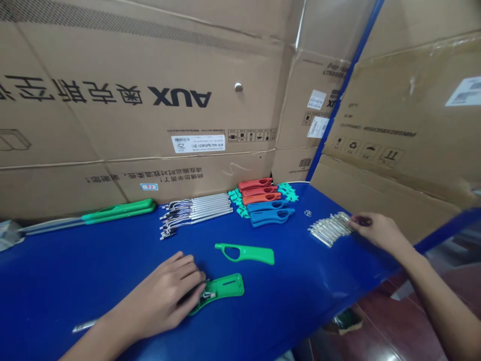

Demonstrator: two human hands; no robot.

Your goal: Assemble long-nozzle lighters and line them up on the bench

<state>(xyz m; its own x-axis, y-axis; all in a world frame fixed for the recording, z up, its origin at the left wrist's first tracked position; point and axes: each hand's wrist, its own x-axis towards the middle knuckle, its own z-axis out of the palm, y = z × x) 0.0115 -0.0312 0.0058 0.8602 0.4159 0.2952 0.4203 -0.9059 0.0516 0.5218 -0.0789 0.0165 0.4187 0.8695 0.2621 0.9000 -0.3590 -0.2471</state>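
Left hand (161, 296) partly covering a green plastic casing (229, 287), metal rod (83, 326) disappearing beneath that hand, small dark thing (361, 221) in the right hand (381, 233) too small to tell, left forearm (93, 341) and right forearm (443, 306) cut off by the picture's edge, carton label (198, 143) too small to read, blurred object (345, 321) on the floor (379, 333)
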